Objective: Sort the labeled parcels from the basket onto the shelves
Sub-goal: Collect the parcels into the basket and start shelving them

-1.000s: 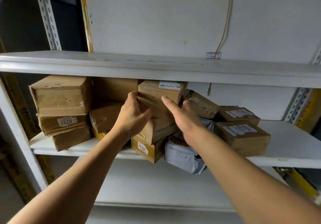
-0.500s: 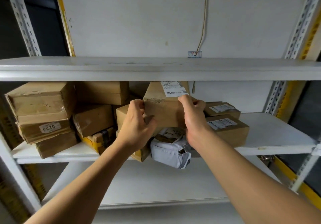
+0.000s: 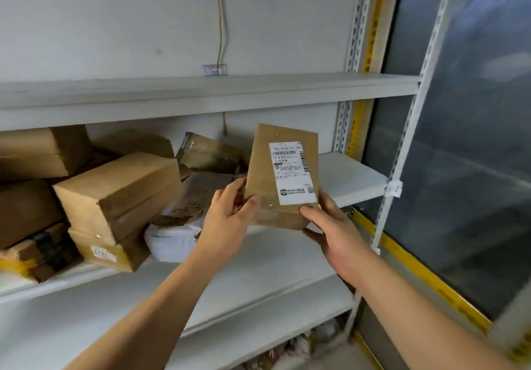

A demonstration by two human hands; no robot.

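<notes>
Half a second ago the brown parcel (image 3: 283, 176) sat low by the pile; now it is lifted up, label facing out, in front of the bare right end of the middle shelf (image 3: 353, 178). Left hand (image 3: 227, 220) and right hand (image 3: 334, 233) pinch its bottom corners. It looks light and stiff, so holding the edges should work. Boxes (image 3: 120, 194) fill the left side

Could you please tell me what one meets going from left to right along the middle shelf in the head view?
Large cardboard box → white poly bag → left hand → labeled parcel → right hand → bare shelf end.
</notes>
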